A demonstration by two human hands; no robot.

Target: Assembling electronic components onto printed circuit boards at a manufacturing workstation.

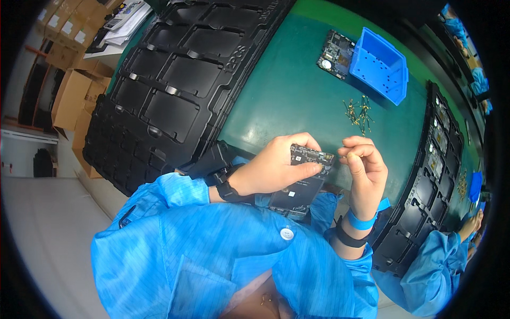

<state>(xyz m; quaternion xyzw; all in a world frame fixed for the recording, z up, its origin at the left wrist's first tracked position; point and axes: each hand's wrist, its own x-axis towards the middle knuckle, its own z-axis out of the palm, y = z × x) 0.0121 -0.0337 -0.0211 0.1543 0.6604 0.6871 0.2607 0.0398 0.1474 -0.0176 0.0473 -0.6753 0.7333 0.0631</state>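
Observation:
My left hand (279,166) grips a dark circuit board assembly (296,195) by its upper end, thumb across the face and fingers behind. Chips and connectors show at the top of the board; a flat black section with a small white square fills its lower part. Close to the board's upper right corner, my right hand (365,167) has thumb and fingertips pinched together. A tiny gold-coloured bit shows at those fingertips, too small to name. Beyond that hand, a loose heap of short thin leads with gold ends (359,114) lies on the green mat (276,101).
A blue plastic bin (380,66) stands at the far right beside another circuit board (336,55). Black moulded trays (180,74) lie on the left. Another black tray (425,181), holding several boards, is at right. A co-worker's blue sleeve (433,271) shows at lower right.

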